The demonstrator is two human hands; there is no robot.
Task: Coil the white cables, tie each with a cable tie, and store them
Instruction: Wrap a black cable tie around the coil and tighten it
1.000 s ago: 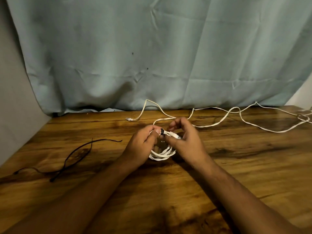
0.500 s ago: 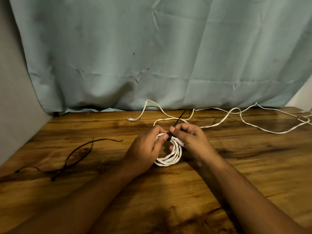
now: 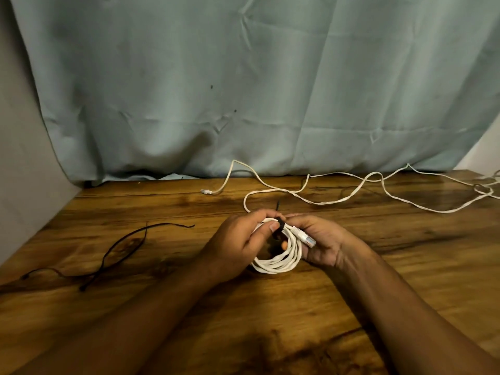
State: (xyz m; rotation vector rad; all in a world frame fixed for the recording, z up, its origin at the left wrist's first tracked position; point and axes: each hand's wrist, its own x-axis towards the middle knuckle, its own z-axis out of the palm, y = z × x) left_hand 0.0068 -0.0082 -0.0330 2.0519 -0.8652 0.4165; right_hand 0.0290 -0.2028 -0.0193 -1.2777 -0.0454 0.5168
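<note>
The coiled white cable [image 3: 278, 263] stands between both grips. The left grip [image 3: 238, 244] curls round its left side, thumb at the black cable tie [image 3: 280, 224] on top. The right grip [image 3: 322, 242] clasps its right side, the plug [image 3: 307, 238] across the palm. Beyond them trails a loose white cable [image 3: 324, 203]. Spare ties [image 3: 121, 244] lie well left of the left grip.

Both forearms angle inward and meet at the coil [image 3: 278, 263]. The left hand [image 3: 240, 242] pinches its top; the right hand [image 3: 323, 240] grips its right side, fingers curled.
</note>
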